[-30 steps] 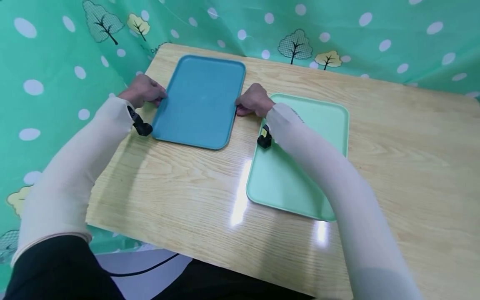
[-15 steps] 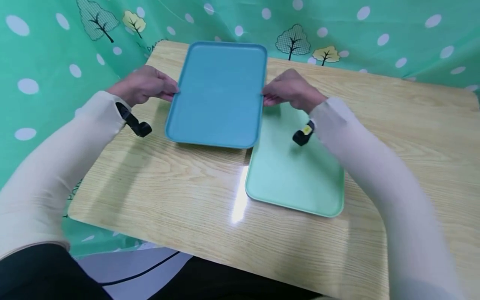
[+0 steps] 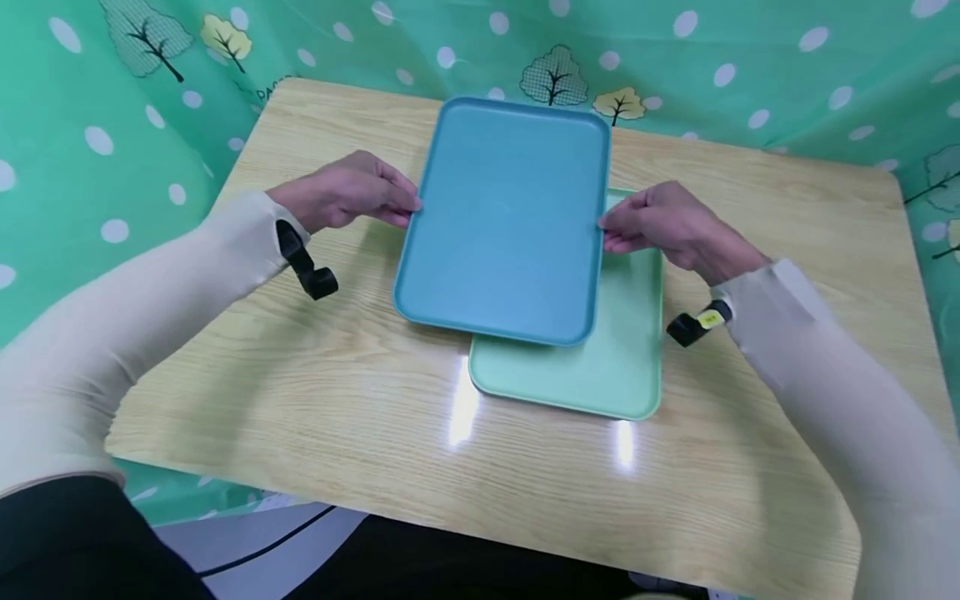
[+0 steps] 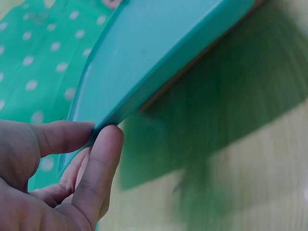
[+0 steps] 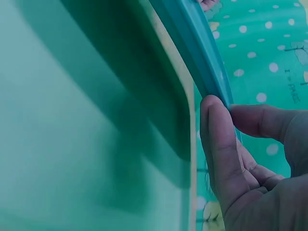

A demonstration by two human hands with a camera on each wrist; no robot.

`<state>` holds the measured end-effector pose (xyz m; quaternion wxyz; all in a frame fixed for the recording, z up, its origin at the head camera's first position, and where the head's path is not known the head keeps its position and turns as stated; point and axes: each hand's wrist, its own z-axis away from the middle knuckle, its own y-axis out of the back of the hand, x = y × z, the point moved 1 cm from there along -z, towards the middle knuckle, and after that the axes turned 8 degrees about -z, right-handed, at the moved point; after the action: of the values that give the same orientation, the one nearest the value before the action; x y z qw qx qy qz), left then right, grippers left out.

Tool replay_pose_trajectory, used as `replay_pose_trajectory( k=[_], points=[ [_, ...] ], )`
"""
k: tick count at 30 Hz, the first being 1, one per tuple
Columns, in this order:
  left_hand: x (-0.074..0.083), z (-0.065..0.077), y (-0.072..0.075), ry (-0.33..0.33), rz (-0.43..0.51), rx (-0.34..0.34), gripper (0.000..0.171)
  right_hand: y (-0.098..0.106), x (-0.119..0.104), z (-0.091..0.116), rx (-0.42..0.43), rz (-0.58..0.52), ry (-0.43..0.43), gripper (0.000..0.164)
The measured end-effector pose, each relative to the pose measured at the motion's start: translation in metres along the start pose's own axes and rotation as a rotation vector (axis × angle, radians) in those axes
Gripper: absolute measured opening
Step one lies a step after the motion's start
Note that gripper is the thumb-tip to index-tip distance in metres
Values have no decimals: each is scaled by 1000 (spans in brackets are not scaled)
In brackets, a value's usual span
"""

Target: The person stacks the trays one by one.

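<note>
A blue rectangular tray (image 3: pixel 510 221) hangs above the table, partly over a light green tray (image 3: pixel 570 379) that lies on the wood. My left hand (image 3: pixel 356 192) pinches the blue tray's left edge. In the left wrist view the thumb lies on one side of the rim (image 4: pixel 130 98) and the fingers on the other. The blue tray's right edge is pinched by my right hand (image 3: pixel 663 225), over the green tray. The right wrist view shows thumb and fingers on the blue rim (image 5: pixel 204 53), apart from the green tray below. Much of the green tray is hidden under the blue one.
The trays are over a light wooden table (image 3: pixel 315 408). Behind and to the left hangs a green dotted curtain (image 3: pixel 360 42) with printed trees. A black cable (image 3: pixel 270 546) runs below the table's front edge. Wrist cameras (image 3: pixel 697 325) are strapped to both wrists.
The blue tray has been lifted off the table and carried right, from beside the green tray to over it. Both hands have moved with it, keeping hold of its edges.
</note>
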<state>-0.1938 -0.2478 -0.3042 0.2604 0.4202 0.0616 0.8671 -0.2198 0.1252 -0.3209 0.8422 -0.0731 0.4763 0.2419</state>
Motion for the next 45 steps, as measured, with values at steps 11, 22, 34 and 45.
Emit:
replay_pose_trajectory(
  k=[11, 22, 34, 45],
  points=[
    [3, -15, -49, -5, -55, -81, 12, 25, 50, 28, 31, -11, -36, 9],
    [-1, -24, -80, -4, -53, -133, 8, 39, 78, 39, 52, -2, -75, 15],
    [-5, -25, -91, 13, -33, -178, 14, 44, 87, 45, 68, 5, -78, 18],
    [-4, -24, -98, 9, -38, -210, 16, 48, 91, 50, 85, 10, -71, 19]
  ],
)
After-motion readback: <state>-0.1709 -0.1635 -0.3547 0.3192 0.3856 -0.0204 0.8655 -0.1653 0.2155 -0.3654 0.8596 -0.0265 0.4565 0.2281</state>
